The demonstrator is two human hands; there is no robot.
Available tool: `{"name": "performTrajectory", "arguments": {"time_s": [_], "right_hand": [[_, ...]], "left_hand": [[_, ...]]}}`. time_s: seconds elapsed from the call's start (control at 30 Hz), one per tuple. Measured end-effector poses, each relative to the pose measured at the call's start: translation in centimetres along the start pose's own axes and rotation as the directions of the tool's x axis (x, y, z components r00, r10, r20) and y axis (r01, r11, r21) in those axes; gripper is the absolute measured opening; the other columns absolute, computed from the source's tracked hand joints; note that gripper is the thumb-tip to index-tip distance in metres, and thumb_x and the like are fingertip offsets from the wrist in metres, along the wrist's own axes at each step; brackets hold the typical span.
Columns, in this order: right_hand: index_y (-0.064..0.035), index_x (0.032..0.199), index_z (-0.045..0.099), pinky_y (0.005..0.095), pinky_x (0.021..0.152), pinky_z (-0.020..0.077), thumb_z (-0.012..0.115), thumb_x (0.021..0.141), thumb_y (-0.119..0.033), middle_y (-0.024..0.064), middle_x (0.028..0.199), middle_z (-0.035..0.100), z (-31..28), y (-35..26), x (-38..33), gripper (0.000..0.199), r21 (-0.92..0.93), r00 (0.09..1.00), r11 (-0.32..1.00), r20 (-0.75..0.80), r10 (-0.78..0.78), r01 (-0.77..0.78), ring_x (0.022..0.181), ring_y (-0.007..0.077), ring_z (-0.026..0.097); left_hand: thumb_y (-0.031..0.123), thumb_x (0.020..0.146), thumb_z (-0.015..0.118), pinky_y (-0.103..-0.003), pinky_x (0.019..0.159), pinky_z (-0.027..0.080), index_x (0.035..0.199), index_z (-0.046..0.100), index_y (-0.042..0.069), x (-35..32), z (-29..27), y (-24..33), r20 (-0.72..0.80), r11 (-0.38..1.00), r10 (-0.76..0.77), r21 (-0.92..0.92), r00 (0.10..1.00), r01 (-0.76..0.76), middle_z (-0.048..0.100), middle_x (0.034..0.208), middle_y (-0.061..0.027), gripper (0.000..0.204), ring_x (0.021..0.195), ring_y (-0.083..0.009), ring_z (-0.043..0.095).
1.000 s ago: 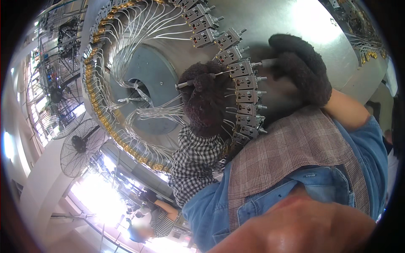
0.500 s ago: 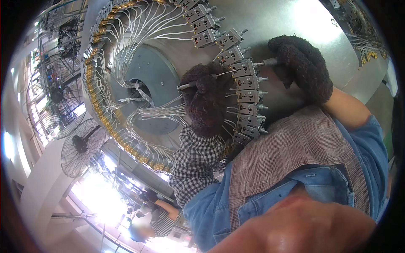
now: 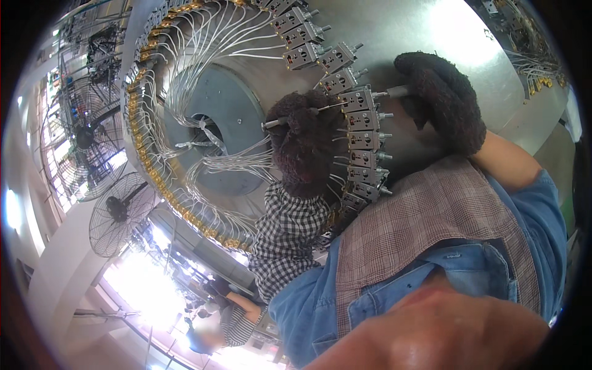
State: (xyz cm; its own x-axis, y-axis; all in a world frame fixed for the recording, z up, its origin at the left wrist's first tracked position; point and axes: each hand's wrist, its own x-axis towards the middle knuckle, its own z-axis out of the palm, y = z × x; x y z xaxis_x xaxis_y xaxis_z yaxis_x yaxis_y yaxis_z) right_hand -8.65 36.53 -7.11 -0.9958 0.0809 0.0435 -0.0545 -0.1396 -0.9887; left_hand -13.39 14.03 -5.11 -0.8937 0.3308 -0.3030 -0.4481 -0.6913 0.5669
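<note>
Both my hands wear dark, fuzzy gloves. My left hand (image 3: 301, 145) is closed round a slim screwdriver (image 3: 271, 124), whose thin shaft reaches right to the face of a small grey metal box unit (image 3: 356, 100). From the other side my right hand (image 3: 447, 98) grips a grey cylindrical tool (image 3: 396, 92); its end meets the stud side of that same unit. Whether the tool encloses the stud is too small to tell. Similar box units (image 3: 362, 140) with threaded studs stand in a curved row beside it, and white wires (image 3: 237, 163) run under my left hand.
The units and brass-coloured fittings (image 3: 148, 166) ring a round metal table (image 3: 425, 31), with a grey disc (image 3: 231, 92) at its middle and wires tied there. Fans (image 3: 117, 209) stand at left. Another person (image 3: 237, 324) works beyond. More wired parts (image 3: 539, 77) lie at far right.
</note>
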Motion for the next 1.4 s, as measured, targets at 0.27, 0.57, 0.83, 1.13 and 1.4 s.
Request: {"name": "performTrajectory", "arguments": {"time_s": [0.27,0.57,0.83,1.13,1.4], "right_hand": [[-0.0024,0.124,0.049,0.0210,0.057,0.0464,0.054,0.092,-0.019,0.0069,0.090,0.062,-1.5,-1.1,0.2,0.036,0.008,0.969,0.975,0.112,0.222,-0.224,0.067,0.0102,0.056],[-0.0029,0.126,0.048,0.0210,0.056,0.0449,0.051,0.093,-0.017,0.0078,0.100,0.061,-0.8,-1.6,0.1,0.036,0.065,0.977,0.976,0.053,0.206,-0.209,0.068,0.0094,0.055],[-0.0018,0.126,0.048,0.0193,0.054,0.0443,0.051,0.093,-0.016,0.0077,0.101,0.063,-0.7,-0.7,0.3,0.036,-0.094,0.999,0.995,0.027,0.025,-0.023,0.066,0.0075,0.056],[-0.0013,0.119,0.054,0.0205,0.047,0.0417,0.052,0.093,-0.020,0.0051,0.085,0.062,-0.4,-1.0,0.4,0.032,-0.074,0.995,0.993,0.011,0.094,-0.093,0.054,0.0080,0.052],[-0.0036,0.122,0.052,0.0213,0.055,0.0447,0.052,0.092,-0.021,0.0059,0.086,0.061,0.1,-0.9,0.0,0.034,-0.056,0.990,0.989,-0.053,0.132,-0.134,0.066,0.0092,0.056]], "left_hand": [[0.008,0.082,0.059,-0.037,0.069,0.048,0.098,0.056,0.003,0.0,0.1,-0.2,-0.052,0.997,0.052,0.066,0.997,-0.048,0.057,0.096,-0.0131,0.017,0.085,-0.0264,0.056],[0.009,0.084,0.058,-0.040,0.072,0.050,0.101,0.055,0.002,-0.1,-0.1,-0.6,-0.031,0.984,0.130,0.128,0.991,-0.125,0.059,0.099,-0.0149,0.019,0.087,-0.0283,0.058],[0.009,0.084,0.058,-0.039,0.071,0.050,0.099,0.054,0.002,0.1,-0.5,-0.6,-0.005,0.984,0.134,0.123,0.991,-0.133,0.060,0.097,-0.0149,0.017,0.086,-0.0277,0.058],[0.011,0.083,0.061,-0.036,0.073,0.051,0.103,0.055,0.003,0.0,-0.8,-0.6,-0.020,0.998,0.065,0.018,0.998,-0.065,0.058,0.100,-0.0137,0.022,0.090,-0.0272,0.058],[0.011,0.084,0.061,-0.037,0.075,0.051,0.102,0.055,0.004,0.4,-0.6,-0.7,0.054,0.998,0.063,-0.003,0.997,-0.063,0.058,0.100,-0.0119,0.020,0.092,-0.0268,0.057]]}}
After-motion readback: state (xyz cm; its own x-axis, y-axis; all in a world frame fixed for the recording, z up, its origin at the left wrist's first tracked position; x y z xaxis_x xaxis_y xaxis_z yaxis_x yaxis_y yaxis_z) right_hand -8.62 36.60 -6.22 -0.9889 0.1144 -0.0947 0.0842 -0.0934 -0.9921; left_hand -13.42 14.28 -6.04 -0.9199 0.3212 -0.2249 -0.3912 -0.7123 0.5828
